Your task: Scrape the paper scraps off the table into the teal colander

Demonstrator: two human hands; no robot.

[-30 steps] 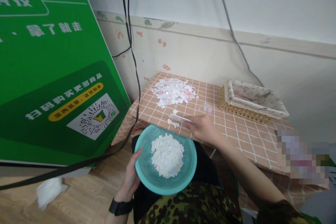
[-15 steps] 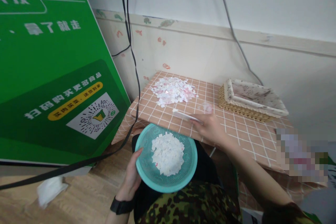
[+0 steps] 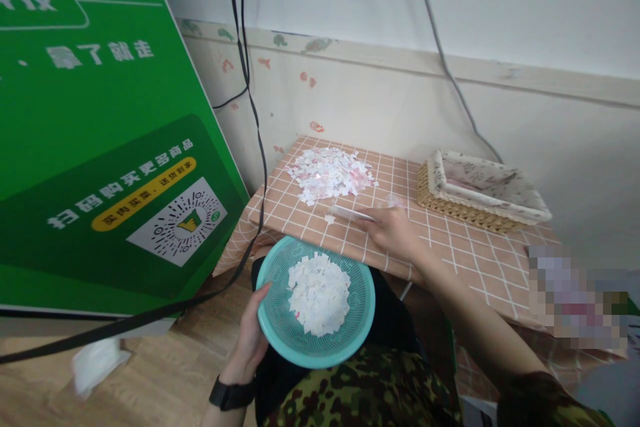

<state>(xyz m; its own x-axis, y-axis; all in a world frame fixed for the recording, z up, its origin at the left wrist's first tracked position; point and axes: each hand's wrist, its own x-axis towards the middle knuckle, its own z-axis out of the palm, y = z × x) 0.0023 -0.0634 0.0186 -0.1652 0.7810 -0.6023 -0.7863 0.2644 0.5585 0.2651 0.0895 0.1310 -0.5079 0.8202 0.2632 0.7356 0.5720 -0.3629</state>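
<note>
A round teal plastic sieve basket (image 3: 280, 320) heaped with white paper scraps (image 3: 319, 292) sits below the counter's (image 3: 480, 257) near edge, gripped at its left rim by the left hand (image 3: 249, 340). The right hand (image 3: 395, 232) pinches a thin white strip (image 3: 350, 213) on the counter, near a larger scattered scrap pile (image 3: 330, 173).

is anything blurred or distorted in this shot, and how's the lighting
Head view: even, soft light, no hard shadows or glare. The right hand and the flat white tool it holds look slightly smeared; the teal basket in the left hand is sharper. A pixelated block masks the right edge. Wall lines bow from wide-angle distortion.
</note>
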